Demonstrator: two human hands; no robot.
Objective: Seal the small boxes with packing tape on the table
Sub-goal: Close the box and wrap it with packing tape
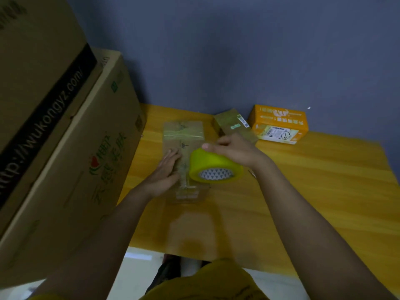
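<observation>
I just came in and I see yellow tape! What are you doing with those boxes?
A person is taping a small brown box shut on the wooden table. The left hand lies flat on the box and holds it down. The right hand grips a yellow tape roll just above the box. Clear tape already crosses the box's top. Another brown box and an orange box wait by the wall, and big cartons stand on the left.

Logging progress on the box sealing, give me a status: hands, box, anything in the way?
Left hand flat on brown box. Right hand grips yellow tape roll over it. Tape strips already on box. Nothing blocking.
</observation>
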